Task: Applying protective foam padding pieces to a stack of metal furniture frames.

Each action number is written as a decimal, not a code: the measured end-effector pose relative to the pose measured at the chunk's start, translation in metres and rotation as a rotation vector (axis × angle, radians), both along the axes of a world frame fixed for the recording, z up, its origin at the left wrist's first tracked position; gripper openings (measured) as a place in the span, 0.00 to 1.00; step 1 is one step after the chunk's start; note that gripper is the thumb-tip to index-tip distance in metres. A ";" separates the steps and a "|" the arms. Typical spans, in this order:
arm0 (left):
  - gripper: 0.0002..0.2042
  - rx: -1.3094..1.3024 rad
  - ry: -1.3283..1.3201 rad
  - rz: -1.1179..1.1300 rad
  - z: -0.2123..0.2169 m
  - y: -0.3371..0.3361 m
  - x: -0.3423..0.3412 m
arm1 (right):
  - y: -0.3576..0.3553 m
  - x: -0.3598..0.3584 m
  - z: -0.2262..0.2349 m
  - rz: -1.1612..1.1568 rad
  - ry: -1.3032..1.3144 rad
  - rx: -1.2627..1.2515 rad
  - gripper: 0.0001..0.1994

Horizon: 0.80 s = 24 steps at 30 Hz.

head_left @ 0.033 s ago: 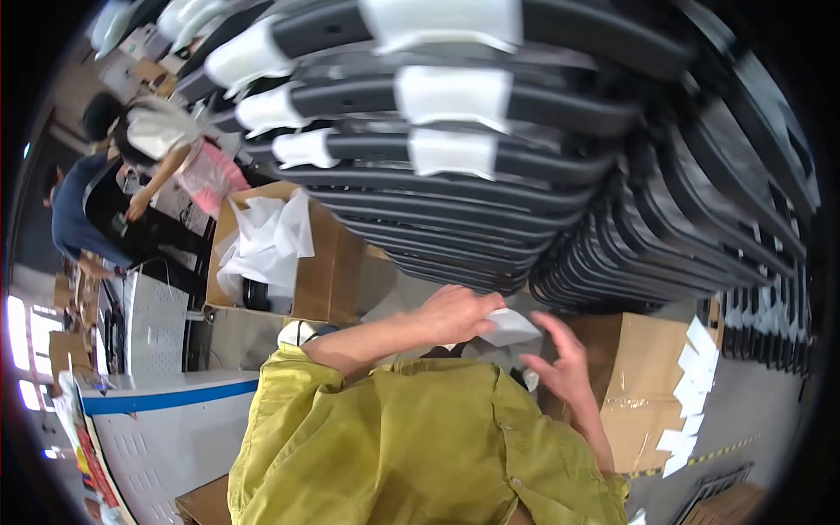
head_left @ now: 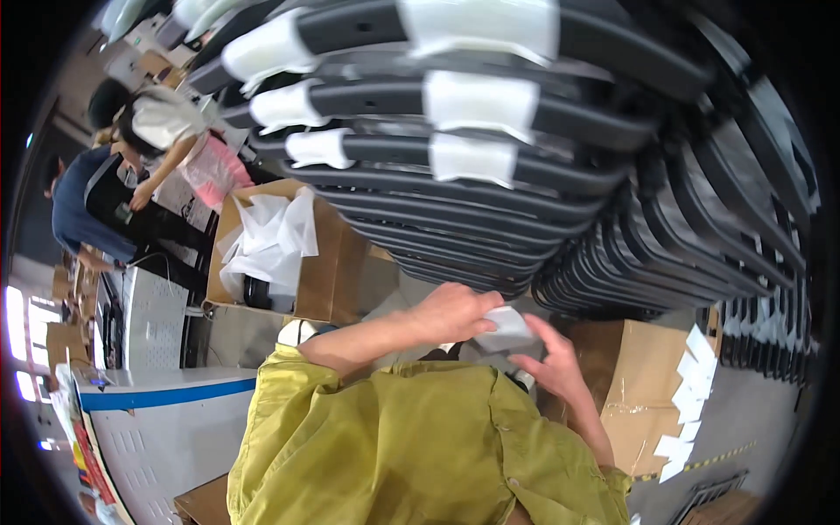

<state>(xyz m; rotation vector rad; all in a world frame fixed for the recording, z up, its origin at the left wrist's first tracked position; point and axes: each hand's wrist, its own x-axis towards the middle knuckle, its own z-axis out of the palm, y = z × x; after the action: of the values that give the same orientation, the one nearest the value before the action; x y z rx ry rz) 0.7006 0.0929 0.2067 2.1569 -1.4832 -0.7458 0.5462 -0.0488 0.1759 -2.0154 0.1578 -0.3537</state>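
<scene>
1. Closest to us is the yellow-green smock (head_left: 394, 437), filling the bottom middle, with a bare forearm reaching out of each sleeve.
2. Left hand (head_left: 455, 313): thumb and fingers are pinched together on a thin white sheet (head_left: 510, 325), gripping it near its left edge.
3. Right hand (head_left: 557, 363): thumb and fingers are spread apart at the sheet's right side. We honestly can't tell if a fingertip is touching it.
4. So the sheet sits between both hands, just beyond the smock.
5. Ahead of the hands we've got a big stack of black curved bars (head_left: 420, 208), the upper ones wearing white wraps (head_left: 481, 101).
6. Off to our right there's a cardboard box (head_left: 647, 372) with white paper pieces (head_left: 691, 394) along one side. On the left, an open carton (head_left: 337, 271) has crumpled white wrapping (head_left: 271, 232) in it.
7. Lower left: a grey cabinet (head_left: 175, 446) with a blue strip (head_left: 175, 395).
8. Way back, we spot a person in a white top (head_left: 166, 118) and another in dark blue (head_left: 79, 206).
</scene>
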 end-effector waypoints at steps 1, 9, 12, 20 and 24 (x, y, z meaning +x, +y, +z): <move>0.12 -0.093 0.030 0.008 0.006 0.015 0.015 | 0.006 0.017 -0.005 0.019 0.001 -0.013 0.09; 0.13 -0.555 -0.767 0.496 0.033 0.086 0.121 | 0.059 0.165 -0.067 0.073 0.217 0.908 0.11; 0.14 -0.242 -0.837 0.620 0.026 0.082 0.154 | 0.075 0.211 -0.063 0.025 0.107 0.956 0.10; 0.13 -0.430 -0.528 0.615 0.014 0.070 0.188 | 0.100 0.256 -0.030 -0.103 -0.204 1.063 0.04; 0.09 -0.574 -0.506 0.672 0.001 0.073 0.186 | 0.112 0.246 -0.040 -0.043 -0.033 1.222 0.06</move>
<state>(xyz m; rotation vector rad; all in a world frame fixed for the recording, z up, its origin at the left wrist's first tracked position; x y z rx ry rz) 0.8863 0.1660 0.2082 2.2149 -0.8802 0.4322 0.7925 0.0631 0.1358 -0.7991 0.3048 -0.2199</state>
